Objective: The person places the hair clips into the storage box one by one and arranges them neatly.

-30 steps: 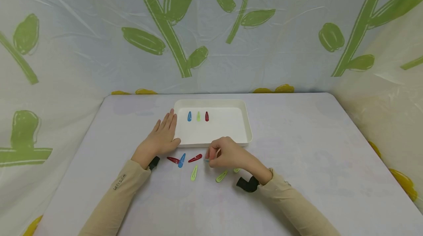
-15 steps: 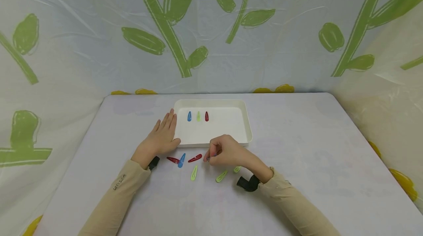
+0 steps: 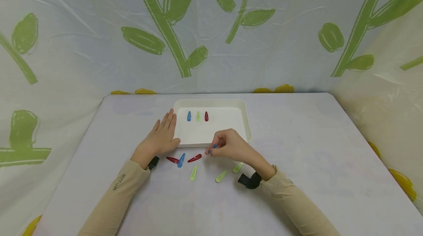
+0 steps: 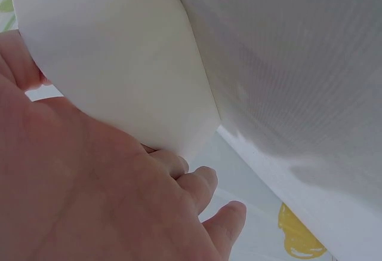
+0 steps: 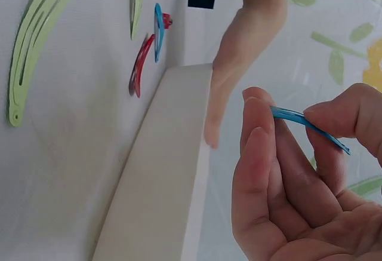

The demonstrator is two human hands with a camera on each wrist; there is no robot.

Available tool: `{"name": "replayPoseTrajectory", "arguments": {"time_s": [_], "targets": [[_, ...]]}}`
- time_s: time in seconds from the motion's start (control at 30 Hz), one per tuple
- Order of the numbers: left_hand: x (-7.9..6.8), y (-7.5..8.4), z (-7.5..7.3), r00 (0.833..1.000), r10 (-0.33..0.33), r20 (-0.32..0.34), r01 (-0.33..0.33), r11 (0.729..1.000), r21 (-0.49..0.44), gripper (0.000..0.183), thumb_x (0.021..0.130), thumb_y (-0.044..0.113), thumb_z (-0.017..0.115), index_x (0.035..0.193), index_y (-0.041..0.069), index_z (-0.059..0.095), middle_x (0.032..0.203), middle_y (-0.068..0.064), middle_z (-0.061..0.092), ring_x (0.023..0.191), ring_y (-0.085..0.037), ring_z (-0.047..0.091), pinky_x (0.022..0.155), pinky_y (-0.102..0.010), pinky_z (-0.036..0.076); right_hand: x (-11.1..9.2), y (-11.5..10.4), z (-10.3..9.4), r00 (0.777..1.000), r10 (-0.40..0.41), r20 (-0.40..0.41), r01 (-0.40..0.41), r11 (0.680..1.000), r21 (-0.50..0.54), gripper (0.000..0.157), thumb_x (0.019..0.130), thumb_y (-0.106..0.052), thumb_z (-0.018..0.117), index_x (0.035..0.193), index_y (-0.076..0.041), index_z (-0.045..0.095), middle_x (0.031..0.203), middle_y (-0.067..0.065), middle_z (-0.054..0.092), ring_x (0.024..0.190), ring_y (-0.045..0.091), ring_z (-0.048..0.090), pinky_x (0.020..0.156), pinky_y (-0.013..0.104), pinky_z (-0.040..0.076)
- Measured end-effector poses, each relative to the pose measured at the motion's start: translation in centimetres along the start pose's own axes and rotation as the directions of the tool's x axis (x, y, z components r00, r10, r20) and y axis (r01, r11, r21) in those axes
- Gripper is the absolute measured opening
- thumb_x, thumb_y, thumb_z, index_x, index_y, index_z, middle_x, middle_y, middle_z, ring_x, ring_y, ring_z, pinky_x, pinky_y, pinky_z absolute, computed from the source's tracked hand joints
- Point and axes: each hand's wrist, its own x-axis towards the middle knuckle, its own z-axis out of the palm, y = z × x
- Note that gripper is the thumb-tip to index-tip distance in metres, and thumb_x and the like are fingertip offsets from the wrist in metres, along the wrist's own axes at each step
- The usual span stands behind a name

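My right hand (image 3: 232, 144) pinches a blue hair clip (image 5: 310, 126) between thumb and fingers, raised off the table by the front wall of the white tray (image 3: 246, 122). Flat along the tray's left side lies my left hand (image 3: 160, 137), fingers straight, touching its edge; the left wrist view shows these fingers (image 4: 200, 186) against the tray wall. Inside the tray, a blue clip (image 3: 189, 116), a light green clip (image 3: 198, 116) and a dark red clip (image 3: 206, 116) stand in a row near the back left.
In front of the tray lie two red clips, one (image 3: 195, 158) apart and one (image 3: 172, 160) touching a blue clip (image 3: 181, 160). Three green clips, among them one (image 3: 194, 173) to the left and one (image 3: 221, 176) to the right, lie nearer the front. A flower-printed curtain (image 3: 277, 52) rises behind the table.
My right hand has lifted the blue clip from the table and moved up slightly toward the tray. The left hand keeps its place.
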Motion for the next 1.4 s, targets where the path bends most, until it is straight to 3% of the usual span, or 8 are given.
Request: {"name": "replayPoseTrajectory", "arguments": {"time_s": [0.4,0.53,0.63,0.87,1.0,1.17,1.4], "targets": [[0.0,0.1,-0.2,1.000,-0.013,0.021,0.013,1.000,0.004,0.089,0.095,0.033,0.046,0.155,-0.006,-0.007,0.162,-0.019,-0.019,0.150,-0.035,-0.010,0.119,-0.057,0.001,-0.1,-0.3,-0.8,0.999,-0.015,-0.051,0.019,0.996,0.090,0.007,0.088,0.002,0.067,0.086,0.002,0.061,0.088,0.019,0.074,0.085,0.038,0.072,0.073,0.029,0.058],[0.0,0.0,-0.1,1.000,-0.014,0.020,0.014,1.000,0.006,0.089,0.095,0.033,0.046,0.155,-0.006,-0.007,0.162,-0.019,-0.019,0.150,-0.035,-0.010,0.118,-0.057,0.001,0.1,-0.6,-1.2,0.997,0.013,-0.075,-0.005,0.994,0.108,0.004,0.090,0.002,0.066,0.089,0.003,0.061,0.088,0.023,0.073,0.084,0.045,0.069,0.078,0.044,0.058],[0.1,-0.2,0.1,1.000,-0.013,0.017,0.013,1.000,0.008,0.089,0.095,0.033,0.046,0.155,-0.006,-0.007,0.162,-0.019,-0.019,0.150,-0.035,-0.010,0.119,-0.057,0.001,0.4,-0.9,-1.5,0.995,0.023,-0.098,-0.015,0.996,0.082,0.004,0.091,0.002,0.065,0.091,0.004,0.062,0.087,0.020,0.074,0.081,0.041,0.070,0.078,0.050,0.057],[-0.1,0.1,-0.2,1.000,0.002,0.001,-0.002,1.000,0.012,0.086,0.095,0.029,0.047,0.155,-0.008,-0.004,0.163,-0.021,-0.015,0.150,-0.037,-0.007,0.118,-0.057,0.002,1.3,-1.6,-2.7,0.992,-0.003,-0.129,0.005,1.000,0.015,0.007,0.092,0.000,0.065,0.097,0.004,0.061,0.085,0.015,0.075,0.073,0.022,0.071,0.073,0.032,0.057],[-0.3,0.5,-0.6,1.000,0.003,0.001,-0.003,1.000,0.011,0.086,0.095,0.028,0.047,0.154,-0.009,-0.002,0.163,-0.022,-0.013,0.150,-0.038,-0.005,0.118,-0.057,0.004,1.8,-2.0,-3.4,0.989,-0.025,-0.144,0.028,0.999,0.020,0.006,0.094,0.001,0.062,0.098,0.005,0.061,0.084,0.013,0.075,0.072,0.022,0.070,0.072,0.032,0.058],[-0.5,0.8,-0.8,1.000,0.005,0.002,-0.005,1.000,0.004,0.085,0.095,0.027,0.048,0.154,-0.010,-0.001,0.162,-0.024,-0.012,0.150,-0.039,-0.004,0.118,-0.058,0.004,2.7,-2.0,-4.1,0.983,-0.061,-0.171,0.067,0.997,0.034,0.008,0.094,0.000,0.062,0.099,0.006,0.063,0.084,0.020,0.073,0.072,0.027,0.069,0.068,0.031,0.058],[-0.2,0.3,-0.3,1.000,-0.001,0.004,0.001,1.000,0.011,0.086,0.096,0.030,0.046,0.155,-0.008,-0.003,0.163,-0.021,-0.015,0.151,-0.036,-0.007,0.119,-0.056,0.002,4.5,-1.4,-5.0,0.972,-0.098,-0.216,0.108,0.994,0.035,0.011,0.095,-0.002,0.063,0.103,0.004,0.066,0.081,0.020,0.073,0.066,0.020,0.068,0.065,0.030,0.058]]}}
